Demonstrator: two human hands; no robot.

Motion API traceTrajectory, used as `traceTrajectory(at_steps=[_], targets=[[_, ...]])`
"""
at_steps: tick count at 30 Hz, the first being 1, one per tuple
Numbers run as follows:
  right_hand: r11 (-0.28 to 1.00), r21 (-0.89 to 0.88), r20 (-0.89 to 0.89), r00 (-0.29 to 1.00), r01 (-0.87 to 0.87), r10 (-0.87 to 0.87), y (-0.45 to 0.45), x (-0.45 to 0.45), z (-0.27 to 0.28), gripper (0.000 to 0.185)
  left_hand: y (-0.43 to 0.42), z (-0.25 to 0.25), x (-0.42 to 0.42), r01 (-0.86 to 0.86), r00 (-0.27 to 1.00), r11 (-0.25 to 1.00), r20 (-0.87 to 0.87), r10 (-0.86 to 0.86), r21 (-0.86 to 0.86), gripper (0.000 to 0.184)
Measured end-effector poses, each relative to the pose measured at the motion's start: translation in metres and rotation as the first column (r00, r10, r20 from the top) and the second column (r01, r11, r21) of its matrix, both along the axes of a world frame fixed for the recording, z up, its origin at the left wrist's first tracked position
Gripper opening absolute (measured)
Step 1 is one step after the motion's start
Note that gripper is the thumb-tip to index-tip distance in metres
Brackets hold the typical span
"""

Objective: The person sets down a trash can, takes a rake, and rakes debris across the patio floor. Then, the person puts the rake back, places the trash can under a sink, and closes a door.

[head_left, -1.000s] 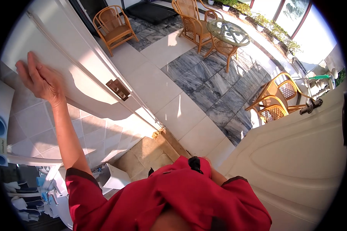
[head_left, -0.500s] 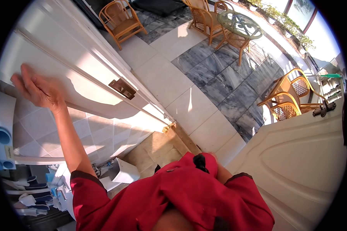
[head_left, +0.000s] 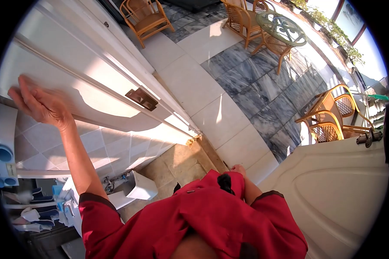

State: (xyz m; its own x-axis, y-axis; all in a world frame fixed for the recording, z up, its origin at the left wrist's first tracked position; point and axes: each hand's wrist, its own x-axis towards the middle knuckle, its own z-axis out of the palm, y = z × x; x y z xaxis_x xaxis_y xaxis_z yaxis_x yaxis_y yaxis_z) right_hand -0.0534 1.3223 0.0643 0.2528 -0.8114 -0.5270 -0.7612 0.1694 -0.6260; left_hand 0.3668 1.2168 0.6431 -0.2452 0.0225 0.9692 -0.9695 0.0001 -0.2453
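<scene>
My left hand [head_left: 43, 103] is raised at the left against the white wall [head_left: 90, 73] beside the door frame. Its fingers are stretched out and slightly apart, with nothing in them. Whether the fingertips press on the wall or hover over it, I cannot tell. A metal strike plate [head_left: 141, 99] sits in the frame to the right of this hand. My right hand [head_left: 238, 169] shows only in part past the front of my red shirt [head_left: 194, 207], low over the doorway. How its fingers lie is too small to make out. The cream door [head_left: 328, 185] stands open on my right.
Beyond the threshold [head_left: 212, 153] are rattan chairs [head_left: 148, 19], a glass-topped round table [head_left: 281, 28] and another rattan chair [head_left: 333, 114] behind the door handle [head_left: 369, 138]. At lower left are a white washbasin [head_left: 140, 187] and slippers on a rack [head_left: 39, 216].
My right hand has come out further past my shirt and shows more. My left hand stays by the wall, shifted slightly. The whole view has turned a little.
</scene>
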Motion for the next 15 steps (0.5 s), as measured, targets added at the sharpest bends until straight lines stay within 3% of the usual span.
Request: traceTrajectory(at_steps=[9, 13, 14, 15], targets=[[0.996, -0.059, -0.081, 0.994, 0.066, -0.071, 0.011, 0.003, -0.011, 0.019, -0.001, 0.002, 0.0, -0.011, 0.999, 1.0, 0.048, 0.012, -0.019, 0.027], [0.998, -0.047, -0.046, 0.999, -0.029, 0.027, 0.014, -0.004, 0.006, 0.02, 0.005, 0.003, 0.029, -0.066, 0.996, 0.997, 0.059, 0.065, 0.026, 0.025], [0.998, -0.032, -0.046, 0.998, -0.051, 0.049, 0.016, -0.005, 0.008, 0.02, -0.008, 0.002, 0.024, -0.054, 0.991, 0.985, 0.111, 0.072, -0.163, 0.026], [0.998, -0.003, -0.042, 0.997, -0.066, 0.066, 0.019, -0.009, 0.0, 0.022, -0.005, 0.002, 0.033, 0.012, 0.996, 0.995, 0.091, -0.003, -0.103, 0.028]])
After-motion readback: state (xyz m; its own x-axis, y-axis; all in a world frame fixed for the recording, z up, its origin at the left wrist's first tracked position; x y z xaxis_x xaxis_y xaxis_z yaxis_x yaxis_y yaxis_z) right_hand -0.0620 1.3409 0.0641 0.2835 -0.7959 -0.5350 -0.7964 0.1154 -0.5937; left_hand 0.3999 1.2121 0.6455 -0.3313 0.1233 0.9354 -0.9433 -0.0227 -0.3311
